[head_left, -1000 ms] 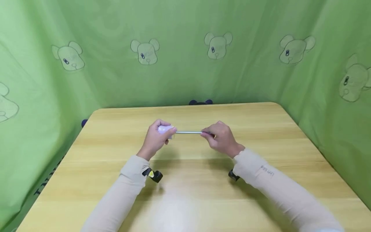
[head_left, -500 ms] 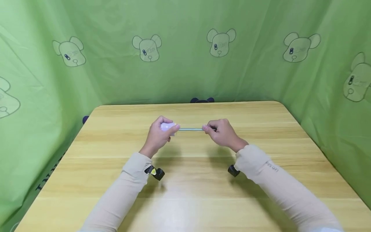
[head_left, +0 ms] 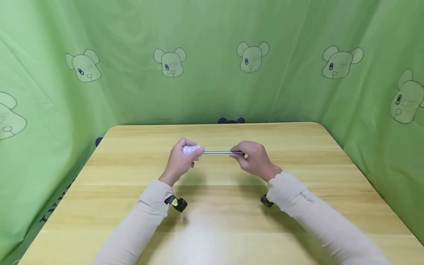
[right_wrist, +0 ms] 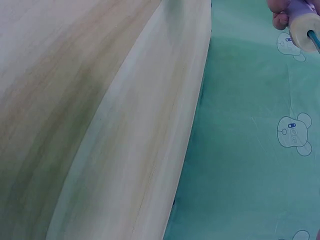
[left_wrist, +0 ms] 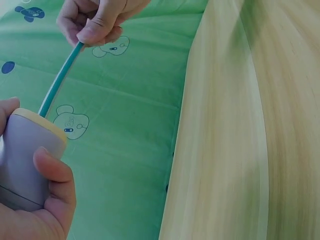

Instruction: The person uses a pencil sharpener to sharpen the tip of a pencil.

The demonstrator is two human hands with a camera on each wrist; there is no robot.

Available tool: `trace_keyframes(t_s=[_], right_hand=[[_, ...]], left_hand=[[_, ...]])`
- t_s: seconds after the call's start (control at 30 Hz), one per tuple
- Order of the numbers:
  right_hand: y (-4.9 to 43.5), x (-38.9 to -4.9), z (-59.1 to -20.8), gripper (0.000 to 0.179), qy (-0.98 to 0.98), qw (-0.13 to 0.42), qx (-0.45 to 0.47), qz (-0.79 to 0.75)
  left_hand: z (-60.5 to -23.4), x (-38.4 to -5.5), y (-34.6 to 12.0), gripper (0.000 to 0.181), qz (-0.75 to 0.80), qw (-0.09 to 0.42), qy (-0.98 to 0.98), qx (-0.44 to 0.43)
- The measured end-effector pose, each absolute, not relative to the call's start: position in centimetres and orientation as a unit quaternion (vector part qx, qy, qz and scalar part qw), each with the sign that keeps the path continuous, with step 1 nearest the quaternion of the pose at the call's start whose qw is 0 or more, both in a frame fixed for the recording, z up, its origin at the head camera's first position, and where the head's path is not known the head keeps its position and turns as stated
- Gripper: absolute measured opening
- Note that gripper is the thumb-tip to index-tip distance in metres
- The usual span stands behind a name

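Note:
My left hand (head_left: 180,160) grips a lavender pencil sharpener (left_wrist: 30,157) with a cream end face, its thumb and fingers wrapped round the body. A teal pencil (left_wrist: 61,80) runs from the hole in that end across to my right hand (head_left: 255,159), which pinches the pencil's far part between thumb and fingers. In the head view the pencil (head_left: 216,152) lies level between both hands, above the table. The tip inside the sharpener is hidden. At the top right of the right wrist view the sharpener's cream face (right_wrist: 304,31) shows the pencil entering it.
A light wooden table (head_left: 218,206) spreads below both arms, with shadows of the hands on it. A green curtain (head_left: 212,88) printed with bear heads hangs behind and at the sides. Black wrist cameras (head_left: 180,205) sit by the cream sleeves (head_left: 137,222).
The fingers of my right hand roll over the pencil one way and then back, turning it. My left hand keeps its grip on the sharpener. The head view tilts slightly.

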State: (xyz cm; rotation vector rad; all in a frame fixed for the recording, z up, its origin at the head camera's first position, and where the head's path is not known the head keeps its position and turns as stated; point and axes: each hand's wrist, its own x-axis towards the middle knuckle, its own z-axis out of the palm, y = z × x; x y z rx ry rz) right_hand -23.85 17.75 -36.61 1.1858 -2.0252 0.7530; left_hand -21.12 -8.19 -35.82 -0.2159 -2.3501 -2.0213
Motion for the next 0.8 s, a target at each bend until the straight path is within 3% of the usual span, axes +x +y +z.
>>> trace_keyframes(t_s=[0.1,0.2,0.27,0.43,0.53,0.67,0.8], right_hand=[[17.6,-24.1,-36.7,0.01,-0.751,0.388,0.465,0.261],[17.6,-24.2,-36.2,0.012,-0.766,0.382,0.448,0.259],[17.6,-24.0,-35.7,0.01,-0.801,0.317,0.419,0.287],[17.3,-23.3,-34.5,0.029,-0.878,0.06,0.265,0.393],[17.1,-23.1,-34.2,0.023,-0.883,0.01,0.237,0.404],[17.0,-22.9,-34.6,0.006,-0.864,0.064,0.302,0.398],[17.3,-23.2,-35.7,0.011,-0.823,0.207,0.397,0.348]], left_hand=[[-35.9,-21.2,-8.2,0.036,-0.655,0.025,-0.751,-0.08],[-35.7,-21.5,-8.1,0.036,-0.657,0.034,-0.748,-0.09],[-35.6,-21.6,-8.1,0.037,-0.655,0.035,-0.749,-0.09],[-35.9,-21.6,-8.2,0.038,-0.644,0.023,-0.76,-0.084],[-36.2,-21.6,-8.4,0.039,-0.643,0.024,-0.761,-0.08],[-36.3,-21.5,-8.8,0.041,-0.645,0.025,-0.76,-0.072],[-36.4,-21.5,-8.9,0.039,-0.645,0.012,-0.76,-0.07]])
